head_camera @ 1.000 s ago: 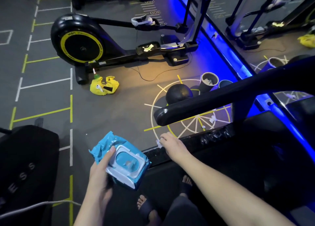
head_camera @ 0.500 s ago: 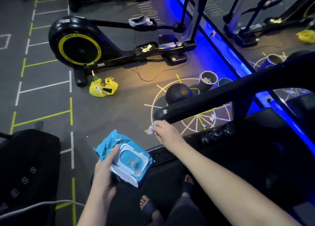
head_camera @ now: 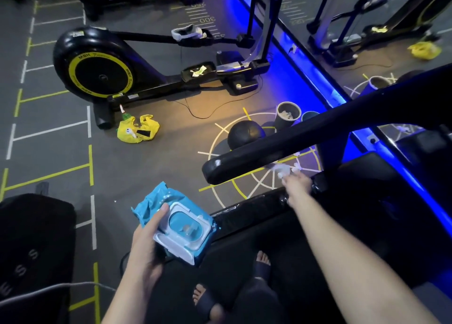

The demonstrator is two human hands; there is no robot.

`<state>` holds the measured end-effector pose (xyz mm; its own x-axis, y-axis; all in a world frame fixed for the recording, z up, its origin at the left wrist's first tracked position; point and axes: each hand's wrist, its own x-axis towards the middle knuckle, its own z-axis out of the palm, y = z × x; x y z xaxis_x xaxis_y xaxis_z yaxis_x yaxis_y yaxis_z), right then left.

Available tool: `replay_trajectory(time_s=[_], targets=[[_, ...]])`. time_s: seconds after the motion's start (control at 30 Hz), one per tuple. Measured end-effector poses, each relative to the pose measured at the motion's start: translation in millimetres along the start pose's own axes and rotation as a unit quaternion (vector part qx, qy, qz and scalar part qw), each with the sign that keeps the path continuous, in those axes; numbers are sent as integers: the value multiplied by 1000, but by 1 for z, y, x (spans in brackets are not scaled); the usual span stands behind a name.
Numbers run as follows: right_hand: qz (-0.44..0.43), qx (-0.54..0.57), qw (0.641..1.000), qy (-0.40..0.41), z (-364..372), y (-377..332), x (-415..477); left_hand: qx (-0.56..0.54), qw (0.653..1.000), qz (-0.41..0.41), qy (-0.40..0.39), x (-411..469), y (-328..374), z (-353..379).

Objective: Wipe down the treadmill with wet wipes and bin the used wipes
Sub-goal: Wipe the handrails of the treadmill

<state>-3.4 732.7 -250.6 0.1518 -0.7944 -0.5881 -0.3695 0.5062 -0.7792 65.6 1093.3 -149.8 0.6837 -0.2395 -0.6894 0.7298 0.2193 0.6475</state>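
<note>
Handrail [head_camera: 293, 147]: smooth, glossy black bar with a rounded end, angled up to the right. Pack [head_camera: 176, 222]: crinkled blue film with a rigid white lid, a rounded rectangle. Left hand [head_camera: 146, 245] grips the pack from below, thumb laid across the film beside the lid. Right arm is extended forward. Right hand [head_camera: 297, 184], blurred, pinches a crumpled white wipe [head_camera: 281, 169] at its fingertips. The wipe sits against the handrail's lower edge, well apart from the pack.
</note>
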Motion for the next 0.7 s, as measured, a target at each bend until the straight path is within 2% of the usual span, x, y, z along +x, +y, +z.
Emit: replay_trajectory(time_s=[0.1, 0.23, 0.3, 0.37, 0.43, 0.5, 0.57, 0.63, 0.7], targets=[[-26, -100, 993, -58, -20, -37, 10, 9, 1000, -1, -4, -1, -4, 5], [-79, -238, 960, -123, -30, -29, -29, -10, 1000, 2, -8, -3, -3, 15], [-82, -220, 954, -186, -26, -19, -67, -4, 1000, 7, -18, -6, 2, 21], [-110, -155, 950, -247, -18, -18, -114, -5, 1000, 12, -24, -7, 6, 26], [-200, -120, 935, -268, -8, -26, -163, -9, 999, 15, -27, -9, 10, 31], [-345, -149, 880, -290, -1, -40, -203, -15, 999, 21, -35, -11, 13, 35], [-461, -220, 788, -343, 4, -49, -226, -19, 998, 30, -43, -15, 15, 36], [-515, -312, 704, -377, 11, -50, -235, -16, 998, 33, -50, -20, 18, 34], [-537, -374, 650, -386, 16, -44, -240, -19, 997, 42, -55, -24, 21, 31]])
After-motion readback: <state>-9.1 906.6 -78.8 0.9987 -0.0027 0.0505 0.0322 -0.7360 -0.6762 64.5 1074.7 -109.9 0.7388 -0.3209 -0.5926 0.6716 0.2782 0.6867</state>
